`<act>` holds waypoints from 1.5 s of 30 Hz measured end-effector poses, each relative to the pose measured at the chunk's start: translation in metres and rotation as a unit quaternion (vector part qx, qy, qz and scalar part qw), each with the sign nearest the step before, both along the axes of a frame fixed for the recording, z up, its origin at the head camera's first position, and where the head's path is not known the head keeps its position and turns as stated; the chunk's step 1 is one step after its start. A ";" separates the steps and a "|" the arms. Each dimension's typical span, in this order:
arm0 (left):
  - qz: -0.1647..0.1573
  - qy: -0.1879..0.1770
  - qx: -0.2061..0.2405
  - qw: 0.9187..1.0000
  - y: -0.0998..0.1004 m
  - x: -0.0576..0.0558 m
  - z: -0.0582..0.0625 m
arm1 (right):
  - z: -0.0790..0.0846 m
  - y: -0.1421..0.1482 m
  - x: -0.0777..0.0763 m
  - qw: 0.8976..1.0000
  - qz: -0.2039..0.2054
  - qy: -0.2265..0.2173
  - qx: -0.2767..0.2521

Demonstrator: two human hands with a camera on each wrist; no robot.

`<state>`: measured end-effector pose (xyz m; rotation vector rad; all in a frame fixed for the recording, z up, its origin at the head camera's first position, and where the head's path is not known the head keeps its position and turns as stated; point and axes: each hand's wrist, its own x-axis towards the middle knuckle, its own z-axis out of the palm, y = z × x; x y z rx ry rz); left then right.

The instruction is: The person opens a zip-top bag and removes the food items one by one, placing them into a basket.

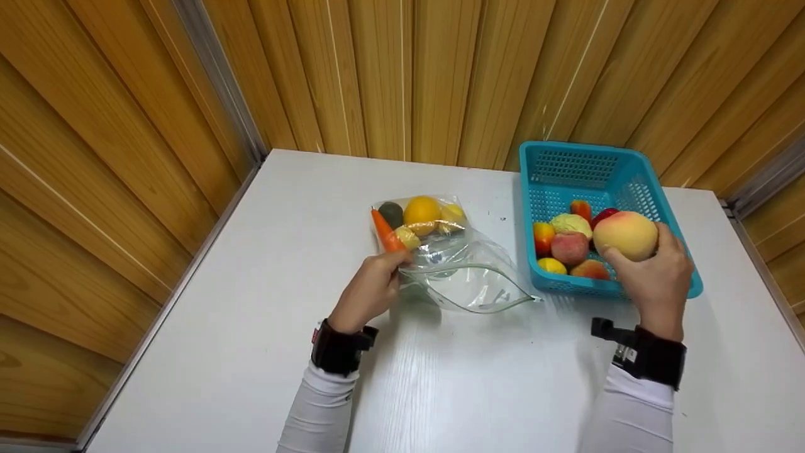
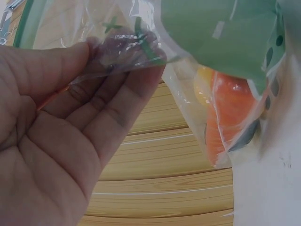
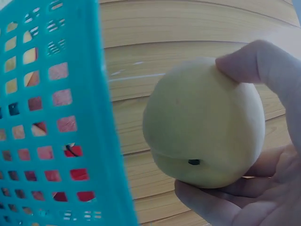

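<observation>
My left hand (image 1: 374,286) pinches the edge of a clear zip bag (image 1: 484,286) near its opening, thumb on one side and fingers on the other. The bag lies on the table with its mouth parted toward me. Inside it, at the far end, are a carrot (image 1: 385,231), an orange (image 1: 422,214), a dark green item (image 1: 390,215) and yellow pieces. My right hand (image 1: 660,280) grips a large yellow-pink peach (image 1: 626,235) over the near right part of a blue basket (image 1: 613,289). In the right wrist view the peach (image 3: 202,122) sits between thumb and fingers, outside the basket wall.
Several fruits lie in the basket, among them a pinkish peach (image 1: 570,248), a pale green round item (image 1: 571,226), a lemon (image 1: 552,265) and a red fruit (image 1: 605,217). The white table (image 1: 251,346) backs onto wood-panelled walls (image 1: 377,75).
</observation>
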<state>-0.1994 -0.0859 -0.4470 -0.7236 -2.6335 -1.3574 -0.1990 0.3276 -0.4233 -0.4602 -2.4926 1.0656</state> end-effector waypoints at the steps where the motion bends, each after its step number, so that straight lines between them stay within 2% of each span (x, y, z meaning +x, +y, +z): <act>1: 0.000 -0.001 0.000 1.000 0.000 0.000 0.000 | -0.002 0.001 -0.002 1.000 -0.006 -0.001 -0.002; 6: 0.000 0.003 -0.003 1.000 0.000 0.000 0.000 | -0.011 0.007 -0.008 1.000 -0.018 -0.017 -0.012; 11: -0.001 0.001 -0.002 1.000 0.000 0.000 0.000 | -0.019 0.010 -0.012 1.000 -0.022 -0.021 0.000; 17: -0.003 0.002 -0.005 1.000 0.001 0.000 0.000 | -0.027 0.012 -0.017 0.998 -0.027 -0.052 0.005; 23: 0.002 0.007 -0.014 1.000 0.000 0.000 0.001 | -0.034 0.012 -0.021 0.998 -0.025 -0.064 0.009; 45: 0.004 0.004 -0.013 1.000 0.001 0.001 0.002 | -0.026 0.014 -0.024 0.994 -0.003 -0.112 0.002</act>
